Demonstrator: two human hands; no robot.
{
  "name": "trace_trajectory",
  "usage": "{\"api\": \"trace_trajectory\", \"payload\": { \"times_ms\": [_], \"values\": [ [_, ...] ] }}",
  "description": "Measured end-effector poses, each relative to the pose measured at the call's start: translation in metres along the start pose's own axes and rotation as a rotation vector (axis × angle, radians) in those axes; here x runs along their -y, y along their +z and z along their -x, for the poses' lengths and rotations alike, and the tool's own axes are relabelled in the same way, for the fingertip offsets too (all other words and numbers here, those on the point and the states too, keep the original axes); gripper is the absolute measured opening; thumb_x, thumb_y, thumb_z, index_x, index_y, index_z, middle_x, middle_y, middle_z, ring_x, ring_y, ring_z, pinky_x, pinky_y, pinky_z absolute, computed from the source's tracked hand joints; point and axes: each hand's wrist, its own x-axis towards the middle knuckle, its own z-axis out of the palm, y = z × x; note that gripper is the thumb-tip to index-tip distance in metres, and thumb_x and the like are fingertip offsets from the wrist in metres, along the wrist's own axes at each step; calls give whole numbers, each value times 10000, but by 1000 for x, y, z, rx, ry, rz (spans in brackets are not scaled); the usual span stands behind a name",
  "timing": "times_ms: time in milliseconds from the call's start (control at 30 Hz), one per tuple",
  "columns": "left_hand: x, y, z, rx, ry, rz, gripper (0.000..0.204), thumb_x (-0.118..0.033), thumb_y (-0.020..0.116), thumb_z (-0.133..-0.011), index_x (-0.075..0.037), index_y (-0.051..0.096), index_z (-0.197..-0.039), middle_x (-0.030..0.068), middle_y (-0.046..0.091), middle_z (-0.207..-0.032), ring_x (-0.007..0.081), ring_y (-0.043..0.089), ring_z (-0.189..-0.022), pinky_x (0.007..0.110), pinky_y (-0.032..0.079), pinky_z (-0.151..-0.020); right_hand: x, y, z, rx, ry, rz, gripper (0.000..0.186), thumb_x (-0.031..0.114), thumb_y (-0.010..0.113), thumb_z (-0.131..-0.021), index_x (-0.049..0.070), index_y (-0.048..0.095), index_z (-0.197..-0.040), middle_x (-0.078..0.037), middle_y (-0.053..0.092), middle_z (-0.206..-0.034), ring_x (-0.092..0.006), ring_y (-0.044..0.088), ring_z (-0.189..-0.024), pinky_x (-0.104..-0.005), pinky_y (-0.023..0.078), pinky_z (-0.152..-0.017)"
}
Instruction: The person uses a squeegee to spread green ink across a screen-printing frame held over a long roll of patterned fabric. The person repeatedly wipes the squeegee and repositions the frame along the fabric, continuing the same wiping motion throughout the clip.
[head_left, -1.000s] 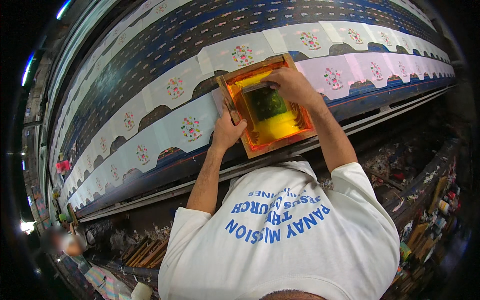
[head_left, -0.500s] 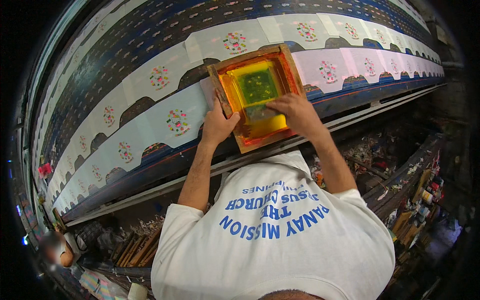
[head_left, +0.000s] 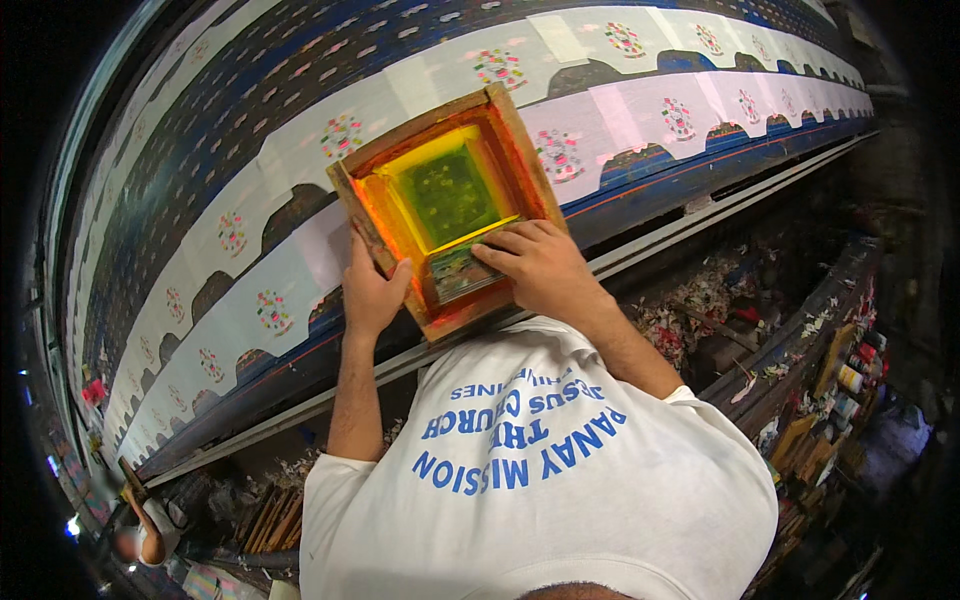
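Observation:
My left hand (head_left: 375, 293) grips the left side of a wooden screen-printing frame (head_left: 525, 155), its thumb over the rim. Yellow and orange ink stains the frame's inner walls. Its mesh (head_left: 445, 195) shows a dark green middle edged in yellow. Inside, toward the near end, lies a squeegee (head_left: 465, 275) with a yellow line of ink along its far edge. My right hand (head_left: 548, 265) is closed over the squeegee's right part. The frame rests tilted across a row of pale cut fabric pieces (head_left: 320, 245) and hides what lies beneath it.
More printed fabric pieces (head_left: 625, 40) run in curved rows along the long dark blue table (head_left: 640, 210). A rail (head_left: 690, 225) follows its near edge. Scraps (head_left: 700, 300) litter the space below; jars (head_left: 850, 378) stand at right. Another person (head_left: 150, 540) is at far lower left.
The frame has shifted left by about one fabric piece, uncovering a printed pink piece at its right and covering a print at its left. The squeegee sits nearer the frame's near end.

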Motion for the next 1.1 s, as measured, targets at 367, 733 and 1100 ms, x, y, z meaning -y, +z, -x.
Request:
{"api": "trace_trajectory", "payload": {
  "times_ms": [367,733,1100],
  "values": [
    [-68,156,-61,46,28,110,980,-174,798,-948,21,247,-1735,287,752,-1374,407,774,-1236,466,607,-1052,-141,-65,64,-3,54,48,567,26,796,-807,125,780,-1365,-74,754,-1353,-303,684,-1292,-446,530,-1130],
    [-71,157,-61,91,-39,292,917,-60,746,-977,55,239,-1732,205,667,-1485,250,685,-1316,382,535,-1141,-155,-74,67,-66,-54,-2,383,121,712,-919,95,774,-1297,-100,749,-1257,-296,694,-1218,-448,537,-1071],
    [-79,151,-60,94,-84,26,947,-167,765,-942,41,265,-1718,298,725,-1413,435,744,-1276,476,578,-1095,-169,-55,33,-129,-58,55,496,46,751,-836,118,789,-1325,-91,757,-1273,-317,687,-1230,-448,554,-1077]
  ]
}}
